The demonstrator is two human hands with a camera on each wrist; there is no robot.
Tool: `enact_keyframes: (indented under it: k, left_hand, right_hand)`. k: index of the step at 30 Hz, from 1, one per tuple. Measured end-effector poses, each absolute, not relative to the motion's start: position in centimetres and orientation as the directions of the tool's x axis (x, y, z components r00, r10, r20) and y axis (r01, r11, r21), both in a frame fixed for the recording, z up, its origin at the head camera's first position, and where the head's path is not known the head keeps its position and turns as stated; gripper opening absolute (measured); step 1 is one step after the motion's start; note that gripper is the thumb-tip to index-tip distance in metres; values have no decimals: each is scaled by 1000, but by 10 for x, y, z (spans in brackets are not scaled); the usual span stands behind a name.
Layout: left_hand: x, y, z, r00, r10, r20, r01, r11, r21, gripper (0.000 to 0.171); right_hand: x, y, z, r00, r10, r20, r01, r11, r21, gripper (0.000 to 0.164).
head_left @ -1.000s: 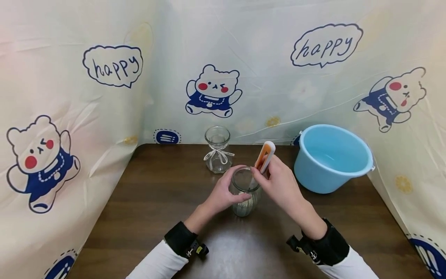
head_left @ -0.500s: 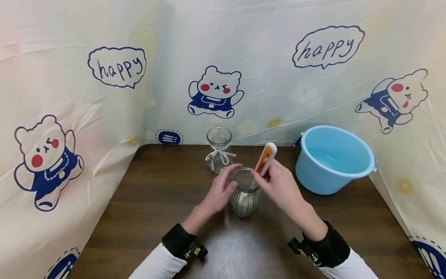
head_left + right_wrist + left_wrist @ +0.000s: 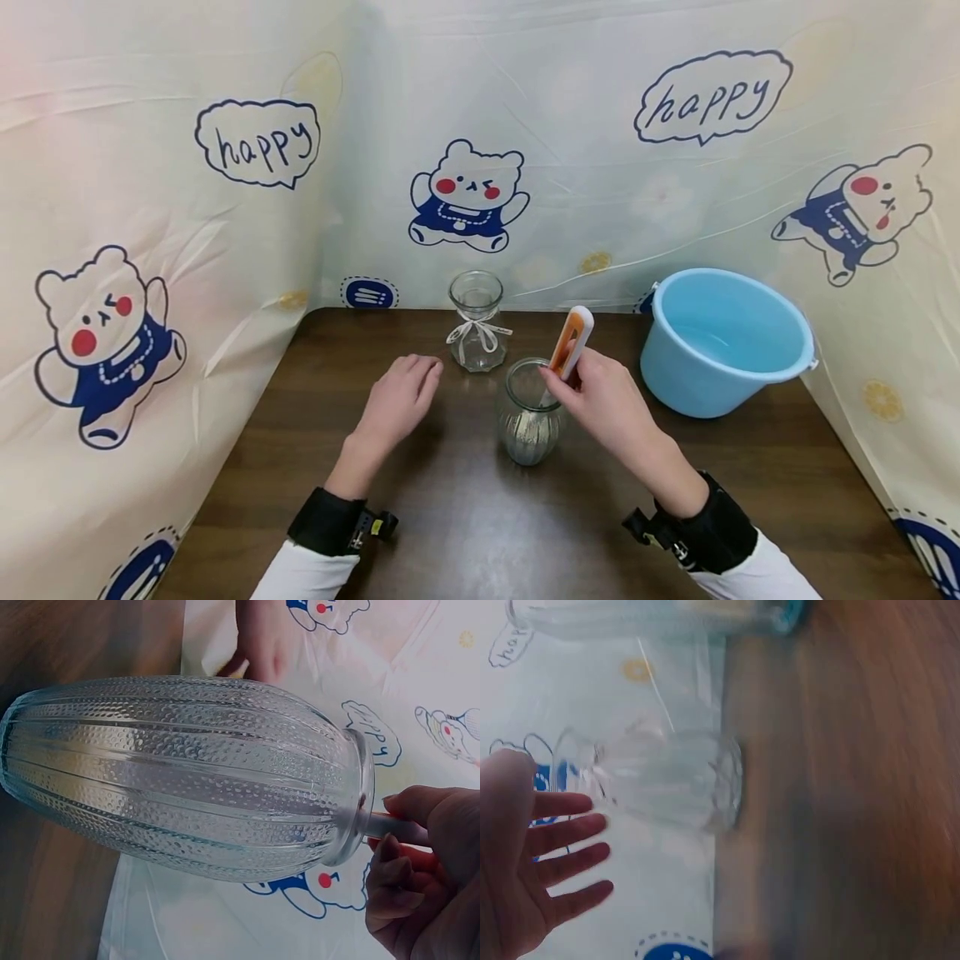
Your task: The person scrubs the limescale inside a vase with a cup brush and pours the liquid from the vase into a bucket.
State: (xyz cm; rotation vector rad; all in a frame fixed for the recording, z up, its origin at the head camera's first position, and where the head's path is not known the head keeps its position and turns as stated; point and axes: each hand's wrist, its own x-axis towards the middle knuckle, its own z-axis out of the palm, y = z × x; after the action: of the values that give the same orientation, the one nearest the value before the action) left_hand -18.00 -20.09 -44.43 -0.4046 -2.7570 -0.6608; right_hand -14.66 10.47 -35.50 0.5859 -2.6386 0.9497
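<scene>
A ribbed, dimpled clear glass vase [image 3: 531, 429] stands upright in the middle of the table; it fills much of the right wrist view. My right hand [image 3: 607, 392] pinches a tool with an orange-and-white handle [image 3: 572, 337] at the vase's mouth. The handle leans up to the right, and its lower part goes down inside the glass, where its end is hard to make out. My left hand [image 3: 401, 396] is off to the left of the vase, holding nothing, with its fingers [image 3: 574, 829] spread in the left wrist view.
Behind the vase, a smaller clear glass vase [image 3: 480, 346] with a white bow around its neck stands near the table's back edge. A light blue bucket [image 3: 693, 387] is at the back right. Printed cloth [image 3: 360, 200] hangs around the table's back and sides.
My left hand has let go of the ribbed vase and moved away to the left. My right hand keeps its grip on the tool's handle, almost in the same place.
</scene>
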Motion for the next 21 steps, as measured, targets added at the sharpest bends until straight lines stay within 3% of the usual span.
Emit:
enact_keyframes:
  k: [8,21]
  left_hand:
    - [-174,-214,-458,-967,185,173,231,925,302,44]
    - [-167,-219,-467,-964,209,166,248,932,265,45]
  right_hand:
    - [-148,104,-354,-858,-302,415,-499,681,-535,15]
    - [-149,106,-339,-836,-308,454,-528,676,-514,16]
